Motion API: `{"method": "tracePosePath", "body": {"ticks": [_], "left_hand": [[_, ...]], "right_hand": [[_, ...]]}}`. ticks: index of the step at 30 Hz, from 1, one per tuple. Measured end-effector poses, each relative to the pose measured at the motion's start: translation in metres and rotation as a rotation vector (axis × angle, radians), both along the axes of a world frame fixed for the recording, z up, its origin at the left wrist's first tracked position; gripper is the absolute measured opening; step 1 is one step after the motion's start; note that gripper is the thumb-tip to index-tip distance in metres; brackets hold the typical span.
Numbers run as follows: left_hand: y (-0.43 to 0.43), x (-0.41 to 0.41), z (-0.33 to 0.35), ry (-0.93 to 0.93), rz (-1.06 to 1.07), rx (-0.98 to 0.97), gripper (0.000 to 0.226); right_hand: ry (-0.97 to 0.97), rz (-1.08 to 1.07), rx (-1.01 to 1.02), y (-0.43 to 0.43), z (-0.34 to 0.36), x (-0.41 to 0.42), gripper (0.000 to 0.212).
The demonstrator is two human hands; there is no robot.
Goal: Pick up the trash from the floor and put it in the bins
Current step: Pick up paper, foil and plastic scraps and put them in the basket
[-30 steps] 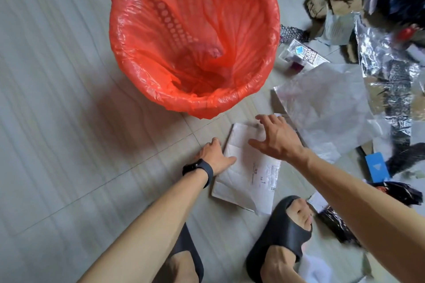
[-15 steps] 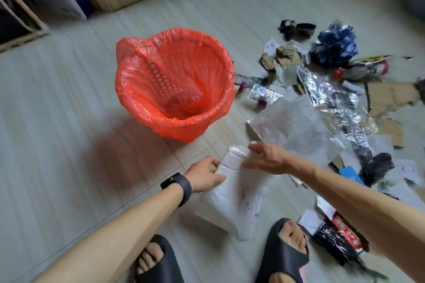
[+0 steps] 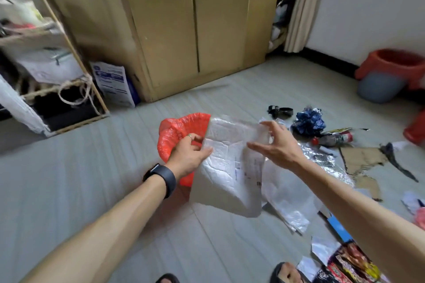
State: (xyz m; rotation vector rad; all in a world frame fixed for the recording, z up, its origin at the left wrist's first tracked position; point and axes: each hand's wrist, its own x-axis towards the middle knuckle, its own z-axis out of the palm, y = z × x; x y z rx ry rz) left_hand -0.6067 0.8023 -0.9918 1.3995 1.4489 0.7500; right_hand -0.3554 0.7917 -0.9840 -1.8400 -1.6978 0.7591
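While it hangs in the air above the floor [image 3: 92,167], just in front of the red-lined bin [image 3: 174,135], the white mailer [image 3: 230,174] looks crumpled and creased, with a printed label on its right half and its lower end sagging. The left hand [image 3: 188,156] has its fingers clamped on the mailer's left edge; the right hand [image 3: 278,147] holds the upper right corner between spread fingers and thumb.

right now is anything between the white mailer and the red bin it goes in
Nothing visible. The left hand and right hand hold the white mailer up, and the red-lined bin stands right behind it, partly hidden by it. The bin's opening cannot be seen from here.
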Motion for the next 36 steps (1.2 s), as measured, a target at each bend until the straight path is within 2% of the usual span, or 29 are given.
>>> {"method": "tracePosePath", "body": {"ticks": [2, 5, 7, 9, 11, 13, 16, 18, 20, 23, 27, 30, 34, 36], "left_hand": [[-0.004, -0.001, 0.018, -0.153, 0.153, 0.009, 0.040], [-0.009, -0.002, 0.035, -0.135, 0.310, 0.132, 0.031], [-0.014, 0.001, 0.046, -0.209, 0.311, 0.140, 0.019], [-0.020, 0.000, 0.051, -0.336, 0.255, 0.059, 0.013], [-0.027, -0.004, 0.054, -0.456, 0.159, -0.057, 0.033], [-0.032, -0.009, 0.054, -0.469, 0.057, -0.104, 0.055], [-0.038, -0.016, 0.051, -0.333, -0.078, -0.033, 0.071], [-0.041, -0.019, 0.046, -0.142, -0.164, 0.036, 0.080], [-0.043, -0.019, 0.042, 0.093, -0.236, 0.110, 0.086], [-0.045, -0.016, 0.039, 0.388, -0.247, 0.235, 0.081], [-0.052, -0.012, 0.041, 0.678, -0.209, 0.363, 0.057], [-0.055, -0.013, 0.044, 0.713, -0.144, 0.440, 0.035], [-0.052, -0.015, 0.039, 0.488, -0.168, 0.395, 0.024], [-0.053, -0.014, 0.039, 0.447, -0.162, 0.359, 0.022]], "right_hand": [[0.166, -0.065, -0.014, -0.004, 0.016, 0.001, 0.096], [0.453, 0.002, -0.186, -0.018, 0.035, -0.002, 0.091], [0.478, 0.074, -0.235, -0.024, 0.043, -0.006, 0.081], [0.487, 0.096, -0.212, -0.029, 0.052, -0.011, 0.072], [0.490, 0.069, -0.137, -0.031, 0.053, -0.013, 0.065], [0.484, 0.063, -0.083, -0.038, 0.051, -0.013, 0.065], [0.453, 0.077, -0.069, -0.048, 0.046, -0.012, 0.072], [0.396, 0.093, -0.055, -0.054, 0.042, -0.012, 0.075], [0.254, 0.115, 0.004, -0.058, 0.038, -0.015, 0.073], [0.018, 0.103, 0.128, -0.059, 0.033, -0.013, 0.061], [-0.183, 0.098, 0.242, -0.062, 0.029, -0.008, 0.040], [-0.235, 0.102, 0.305, -0.064, 0.024, -0.005, 0.035], [-0.209, 0.099, 0.274, -0.066, 0.026, -0.003, 0.030], [-0.211, 0.087, 0.242, -0.067, 0.026, -0.002, 0.029]]}}
